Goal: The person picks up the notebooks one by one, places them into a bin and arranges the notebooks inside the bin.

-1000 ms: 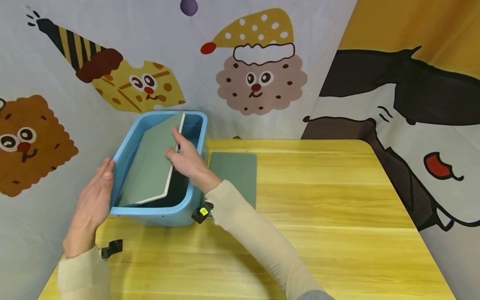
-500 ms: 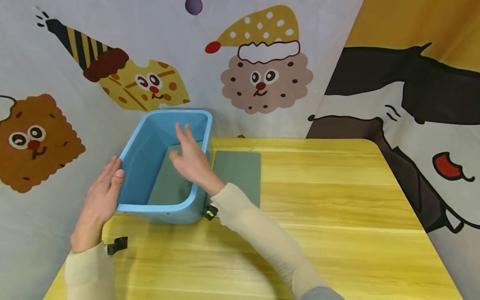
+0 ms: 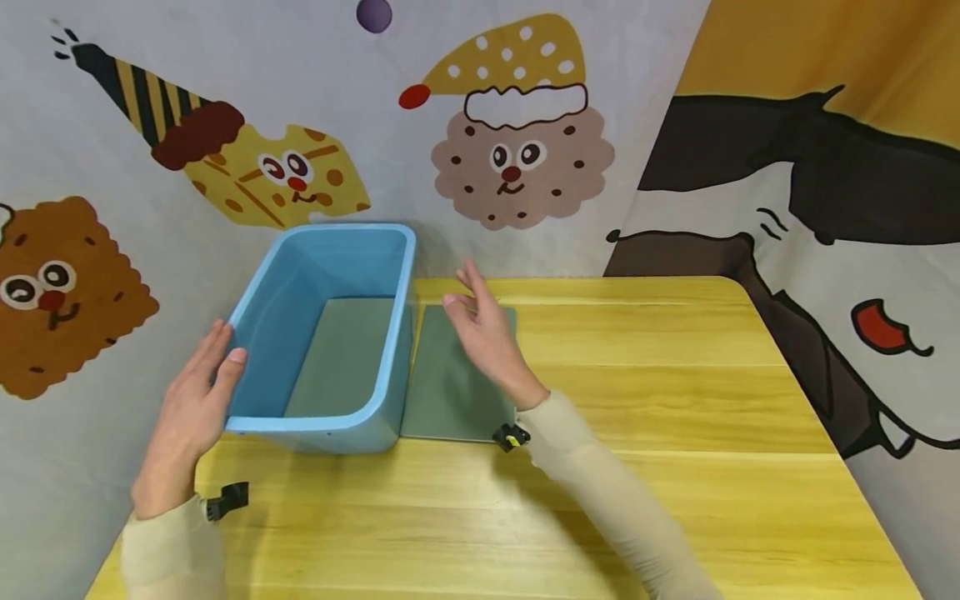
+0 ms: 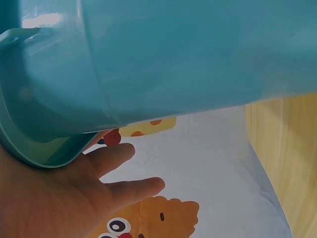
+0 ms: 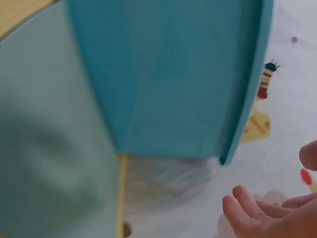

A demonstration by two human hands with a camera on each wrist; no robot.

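A light blue plastic bin (image 3: 393,367) stands at the table's left. On its bottom lies a thin grey-green book (image 3: 345,350), partly hidden by the near and right walls. My left hand (image 3: 197,387) rests against the bin's left rim near the front corner; in the left wrist view the palm meets the rim and the fingers (image 4: 133,191) stretch outside the wall. Over a second flat grey-green book (image 3: 457,392), flat on the table right beside the bin, hovers my right hand (image 3: 487,333). It holds nothing, its fingers loosely bent.
The yellow wood-grain table (image 3: 637,400) extends to the right and front. A white cloth with cartoon prints (image 3: 525,167) hangs close behind the bin and table. Black straps sit on both wrists.
The right hand let the tilted book down onto the bin's bottom, then moved out rightward over the book on the table. The left hand has stayed at the rim.
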